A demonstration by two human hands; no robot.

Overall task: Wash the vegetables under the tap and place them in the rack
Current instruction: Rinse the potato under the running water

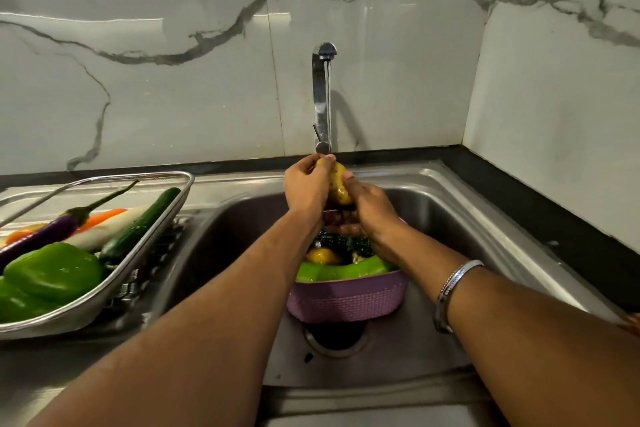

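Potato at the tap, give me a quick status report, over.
Both hands, left hand and right hand, gripping potato under running tap. Rack on the left already holds washed vegetables. Nothing in the way.

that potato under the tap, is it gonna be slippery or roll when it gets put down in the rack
Probably slippery: the potato is wet under the running tap, and both the left hand and right hand hold it. It looks firm and rounded, so it might roll, though the rack walls and the cucumber would likely stop it.
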